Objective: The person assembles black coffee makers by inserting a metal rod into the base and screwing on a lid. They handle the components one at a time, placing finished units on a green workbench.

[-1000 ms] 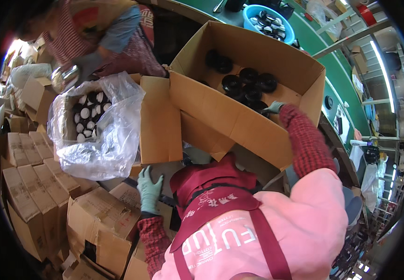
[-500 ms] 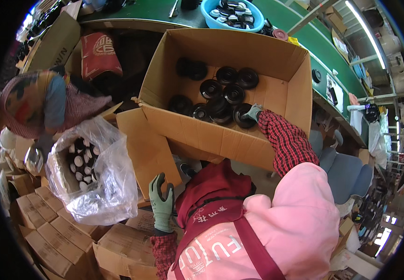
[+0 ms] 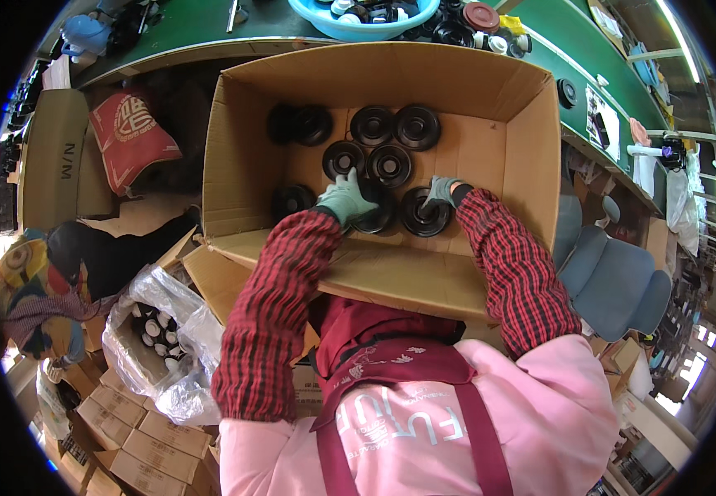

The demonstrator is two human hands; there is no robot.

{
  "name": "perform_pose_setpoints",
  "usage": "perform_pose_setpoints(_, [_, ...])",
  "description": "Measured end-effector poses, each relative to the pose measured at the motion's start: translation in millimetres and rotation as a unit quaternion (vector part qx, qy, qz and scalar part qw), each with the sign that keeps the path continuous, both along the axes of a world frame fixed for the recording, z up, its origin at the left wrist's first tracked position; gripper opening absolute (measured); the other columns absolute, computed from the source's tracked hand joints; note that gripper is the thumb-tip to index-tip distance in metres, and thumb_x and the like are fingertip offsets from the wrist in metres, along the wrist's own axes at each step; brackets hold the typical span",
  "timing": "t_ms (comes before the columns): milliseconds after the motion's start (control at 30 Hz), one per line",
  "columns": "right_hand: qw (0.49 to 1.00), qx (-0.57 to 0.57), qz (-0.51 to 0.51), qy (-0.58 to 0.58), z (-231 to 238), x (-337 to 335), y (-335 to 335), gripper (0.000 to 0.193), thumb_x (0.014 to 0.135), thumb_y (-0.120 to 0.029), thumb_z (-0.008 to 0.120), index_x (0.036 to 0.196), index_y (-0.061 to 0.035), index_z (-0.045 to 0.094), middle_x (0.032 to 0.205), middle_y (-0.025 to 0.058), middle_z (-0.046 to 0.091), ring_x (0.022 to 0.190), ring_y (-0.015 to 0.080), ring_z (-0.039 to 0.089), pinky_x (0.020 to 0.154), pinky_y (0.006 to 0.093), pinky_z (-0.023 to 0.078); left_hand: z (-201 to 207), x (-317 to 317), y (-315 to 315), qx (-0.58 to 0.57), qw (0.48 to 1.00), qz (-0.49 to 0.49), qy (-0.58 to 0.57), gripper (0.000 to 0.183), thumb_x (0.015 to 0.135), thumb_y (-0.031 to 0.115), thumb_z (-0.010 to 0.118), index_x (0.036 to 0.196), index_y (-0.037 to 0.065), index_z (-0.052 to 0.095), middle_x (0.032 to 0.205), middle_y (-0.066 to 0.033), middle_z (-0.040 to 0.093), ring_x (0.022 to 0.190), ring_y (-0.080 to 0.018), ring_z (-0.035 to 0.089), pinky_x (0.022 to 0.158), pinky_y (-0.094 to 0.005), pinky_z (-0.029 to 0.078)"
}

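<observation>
Head: black discs (image 3: 425,221) lie against left hand (image 3: 344,198) and right hand (image 3: 442,190)

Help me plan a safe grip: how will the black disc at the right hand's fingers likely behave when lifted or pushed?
The black disc looks stiff, its round outline showing no sag. Its shiny surface may be slippery, though the gloved right hand could offset that. Lying flat, it will probably slide rather than roll.

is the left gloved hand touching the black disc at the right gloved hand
Apart: the head view shows another disc between the left gloved hand and the black disc at the right gloved hand.
</observation>
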State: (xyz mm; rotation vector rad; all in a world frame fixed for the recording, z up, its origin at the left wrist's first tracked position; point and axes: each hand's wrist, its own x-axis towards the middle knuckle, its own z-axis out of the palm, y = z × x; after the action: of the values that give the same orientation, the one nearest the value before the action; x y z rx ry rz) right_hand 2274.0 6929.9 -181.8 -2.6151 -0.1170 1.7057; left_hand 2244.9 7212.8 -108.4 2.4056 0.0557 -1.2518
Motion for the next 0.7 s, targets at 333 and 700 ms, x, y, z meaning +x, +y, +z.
perform_pose_setpoints(333, [0.829,0.323,-0.436,0.134,51.8,5.8,30.5,0.065,0.081,-0.051,0.083,0.125,-0.0054,0.068,0.111,0.0039,0.073,0.098,0.0131,0.066,0.088,0.0299,0.054,-75.6,8.9,41.4,-0.137,0.983,0.034,-0.119,0.052,0.084,0.026,0.075,0.130,0.005,0.060,0.121,-0.0222,0.069,0.118,-0.0377,0.064,0.100,-0.0447,0.052])
perform_pose_setpoints(700, [0.992,-0.026,-0.114,-0.054,-4.7,-63.1,124.9,0.075,0.097,-0.050,0.047,0.163,-0.0193,0.026,0.169,0.0139,0.020,0.151,0.0437,0.026,0.120,0.0564,0.026,-36.3,2.5,81.9,-0.440,0.877,0.171,0.092,0.060,0.087,0.018,0.079,0.140,0.001,0.054,0.129,-0.0120,0.065,0.122,-0.0219,0.058,0.104,-0.0361,0.048])
